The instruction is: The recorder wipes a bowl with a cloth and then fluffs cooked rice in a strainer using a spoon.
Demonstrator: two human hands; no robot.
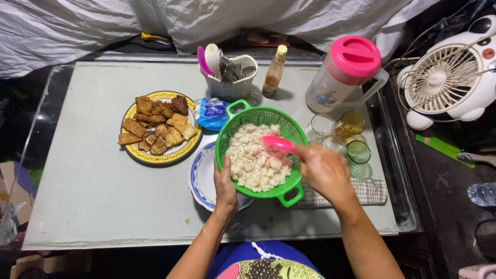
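Left hand fingers grip the green colander of rice — right hand fingers clench a pink spoon.

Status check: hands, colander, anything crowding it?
Left hand grips green colander rim, tilted over blue-rimmed plate. Right hand holds pink spoon in rice. Glasses crowd right side.

The round plastic colander is bright green, the cooked rice in it white, the plastic spoon pink. Beneath sits a white plate with a blue patterned rim. The round yellow plate shows dark edging under golden-brown fried pieces. A clear jug has a pink lid. The folded cloth looks white with dark checks, though it is partly hidden.
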